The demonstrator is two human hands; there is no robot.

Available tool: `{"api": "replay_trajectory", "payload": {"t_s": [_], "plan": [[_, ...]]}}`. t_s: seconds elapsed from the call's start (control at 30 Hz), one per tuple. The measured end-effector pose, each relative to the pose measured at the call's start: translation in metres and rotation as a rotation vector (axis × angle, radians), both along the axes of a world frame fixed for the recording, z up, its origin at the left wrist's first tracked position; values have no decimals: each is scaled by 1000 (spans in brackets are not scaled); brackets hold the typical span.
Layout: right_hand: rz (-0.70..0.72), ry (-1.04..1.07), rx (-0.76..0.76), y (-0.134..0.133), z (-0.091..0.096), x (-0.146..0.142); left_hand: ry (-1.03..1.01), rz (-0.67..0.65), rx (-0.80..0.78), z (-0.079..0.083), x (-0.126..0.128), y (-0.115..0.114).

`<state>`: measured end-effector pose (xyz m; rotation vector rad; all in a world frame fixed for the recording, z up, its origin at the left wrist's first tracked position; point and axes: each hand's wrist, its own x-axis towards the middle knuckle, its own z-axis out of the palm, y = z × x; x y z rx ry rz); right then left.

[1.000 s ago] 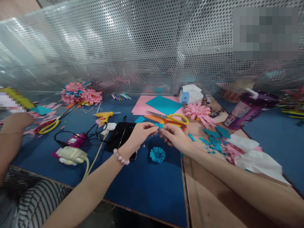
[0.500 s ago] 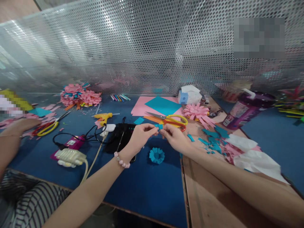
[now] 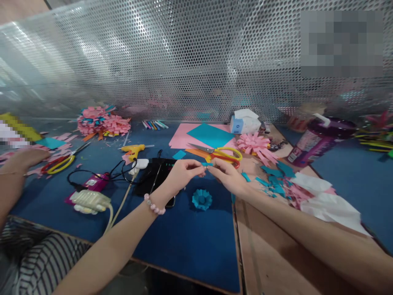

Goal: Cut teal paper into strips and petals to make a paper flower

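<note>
Between the fingertips of both my hands is a small piece of blue paper (image 3: 206, 164), mostly hidden by the fingers. My left hand (image 3: 185, 175), with a pink bead bracelet on its wrist, pinches one side of it. The other side is pinched by my right hand (image 3: 226, 175). Just below them on the blue table lies a blue paper flower (image 3: 202, 199) with a ruffled edge. Scissors with yellow and orange handles (image 3: 225, 155) lie right behind my hands. A small blue paper square (image 3: 179, 154) is beyond my left hand.
Pink and blue sheets (image 3: 210, 135) lie behind, beside a tissue box (image 3: 245, 123) and a pink paper flower (image 3: 254, 145). Left are a yellow glue gun (image 3: 134, 150), a power strip (image 3: 92, 201), cords and a phone (image 3: 150, 180). A purple cup (image 3: 319, 141) stands right. Another person's hand (image 3: 29, 157) rests far left.
The blue paper has tilted or folded between my fingers, showing a thinner strip than before. Both hands stay nearly in place; the view has shifted slightly.
</note>
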<state>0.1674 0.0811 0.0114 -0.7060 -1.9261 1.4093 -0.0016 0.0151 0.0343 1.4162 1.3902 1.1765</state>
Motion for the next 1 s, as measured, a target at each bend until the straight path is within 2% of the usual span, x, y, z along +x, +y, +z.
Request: {"api": "replay_trajectory", "payload": {"t_s": [0.2, 0.43, 0.6, 0.73, 0.87, 1.0], "plan": [[78, 28, -11, 4, -3, 2, -43, -75, -66, -2, 3, -1], [-43, -6, 149, -15, 9, 2, -108, -159, -97, 2, 1, -4], [-78, 5, 117, -20, 5, 0, -137, -215, -84, 5, 0, -5], [-83, 19, 108, -16, -1, 0, -88, -212, -26, 3, 1, -4], [-184, 48, 174, -16, -3, -2, -12, -148, 69, 1, 1, -2], [-213, 90, 245, -15, -7, -7, 11, -85, 99, -4, -1, 0]]}}
